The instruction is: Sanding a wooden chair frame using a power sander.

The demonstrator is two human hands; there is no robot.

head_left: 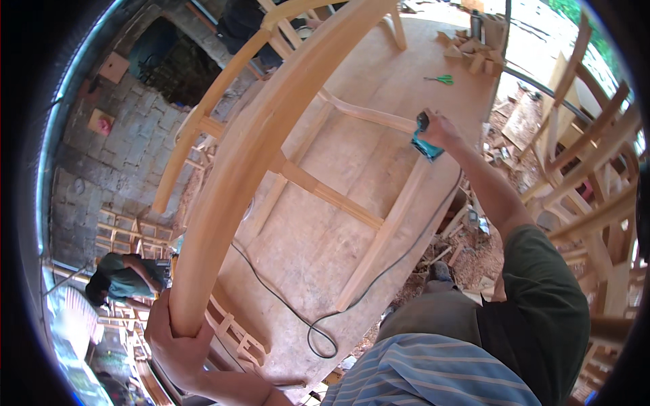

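A wooden chair frame [254,145] lies on its side on the workbench, its thick curved leg rising close in front of me. My left hand [177,345] is wrapped round the near lower end of that leg. My right hand [441,130] grips a teal and black power sander [428,149]. The sander sits at the corner where a curved rail meets a straight leg [382,240] of the frame, on the bench's right side. A thin crosspiece [332,199] joins the straight leg to the thick one. My fingers partly hide the sander.
A dark cord [271,287] loops over the workbench [298,338]. Green-handled scissors [443,79] and wood offcuts [477,51] lie at its far right. Another person [128,277] bends at the left. Stacked chair frames [596,169] stand at the right, above shavings on the floor.
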